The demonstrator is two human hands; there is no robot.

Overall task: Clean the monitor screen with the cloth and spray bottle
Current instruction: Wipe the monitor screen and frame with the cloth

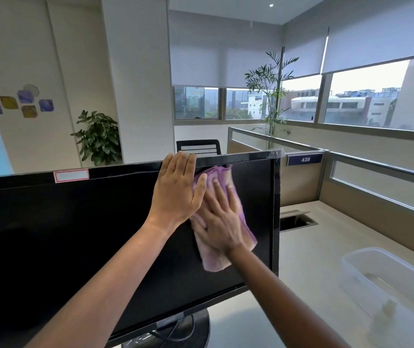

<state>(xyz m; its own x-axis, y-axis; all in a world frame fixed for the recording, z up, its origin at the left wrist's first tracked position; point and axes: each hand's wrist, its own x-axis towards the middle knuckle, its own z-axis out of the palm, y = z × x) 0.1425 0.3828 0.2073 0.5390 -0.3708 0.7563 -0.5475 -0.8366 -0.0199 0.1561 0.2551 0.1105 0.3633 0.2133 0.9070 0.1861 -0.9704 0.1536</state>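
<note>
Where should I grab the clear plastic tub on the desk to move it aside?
Take the clear rectangular plastic tub by its near-left long rim, coming from above with the right hand, probably fingers inside the wall. It sits open-topped and upright on the beige desk, right of the black monitor, so that rim is exposed.

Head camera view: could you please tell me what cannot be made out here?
- Spray bottle: not in view.
- Monitor: left side cut off by the frame edge.
- Screen under the purple cloth: hidden by cloth and right hand.
- Clear plastic tub: contents too blurred to tell.
- Red-bordered label: text unreadable.
</note>
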